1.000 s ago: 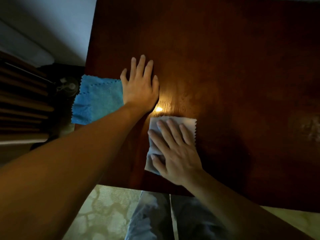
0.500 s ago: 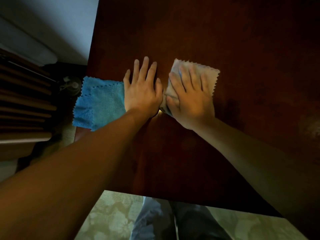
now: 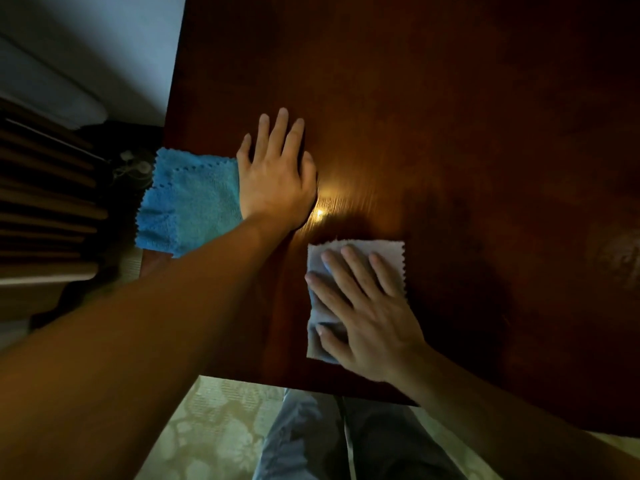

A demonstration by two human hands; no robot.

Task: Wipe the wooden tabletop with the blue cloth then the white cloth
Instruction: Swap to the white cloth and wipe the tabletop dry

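- Pressing flat: right hand (image 3: 367, 317), fingers spread, palm down on the white cloth (image 3: 393, 252), near-centre of the wooden tabletop (image 3: 450, 133).
- White cloth judged thin, soft, light; likely to bunch or slip on the glossy wood unless pinned by a broad palm. Best held by flat pressure, not a pinch.
- Left hand (image 3: 277, 174) lies open and flat, fingers together, on bare wood, its edge touching the blue cloth (image 3: 190, 202).
- Blue cloth, plush, overhangs the table's left edge, unheld.

The room was dim. A small warm glare spot (image 3: 319, 212) shone on the wooden tabletop (image 3: 450, 133), whose far right faded into shadow. The wide lens bent the edges; the left arm (image 3: 121, 341) loomed soft.
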